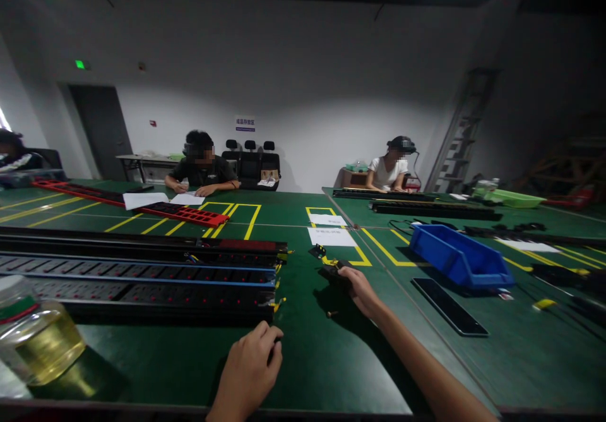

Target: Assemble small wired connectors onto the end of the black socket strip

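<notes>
My right hand [358, 288] is closed on a small black part [331, 271], held just above the green table. A short yellow wire and a second small dark piece [318, 251] show at its far end. Below that hand lies a small brass-coloured piece [331, 314], perhaps a screw. My left hand [250, 366] rests near the table's front edge with its fingers curled. Something dark shows between thumb and forefinger, too small to name. Just beyond it end the long black power strips [189, 295], with yellow wires [280, 304] sticking out of their ends.
A bottle of yellow liquid [40, 340] stands at the left front. To the right are a phone-like black slab [449, 306] and a blue bin [461, 258]. Paper sheets [331, 237] and a red frame [199, 214] lie farther back. Two people [203, 169] sit across the table.
</notes>
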A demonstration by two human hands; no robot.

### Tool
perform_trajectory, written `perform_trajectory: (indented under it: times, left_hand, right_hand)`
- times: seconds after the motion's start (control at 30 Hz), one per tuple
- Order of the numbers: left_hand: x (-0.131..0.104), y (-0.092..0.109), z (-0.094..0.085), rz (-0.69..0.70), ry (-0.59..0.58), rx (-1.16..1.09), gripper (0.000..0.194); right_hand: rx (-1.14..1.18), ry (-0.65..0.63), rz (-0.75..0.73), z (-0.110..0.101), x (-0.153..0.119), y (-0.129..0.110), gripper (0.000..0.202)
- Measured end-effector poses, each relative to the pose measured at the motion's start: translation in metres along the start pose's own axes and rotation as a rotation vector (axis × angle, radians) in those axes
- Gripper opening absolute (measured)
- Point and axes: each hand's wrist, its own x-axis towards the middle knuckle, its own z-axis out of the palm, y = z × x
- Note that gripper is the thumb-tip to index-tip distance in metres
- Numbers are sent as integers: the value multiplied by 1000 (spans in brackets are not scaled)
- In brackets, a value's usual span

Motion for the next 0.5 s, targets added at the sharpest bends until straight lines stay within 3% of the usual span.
perform_trajectory:
  times: [0.1,0.23,0.5]
  left_hand:
    - [0,0,0,6,0,8,29]
    - [0,1,-1,0,-1,13,28]
    - [2,2,-3,-9,-24,27,29]
  right_hand:
    - [271,89,123,1,1,-4,19]
    - [461,46,170,2,0,-11,18]
    - [352,-21,170,0,-2,-18,21]
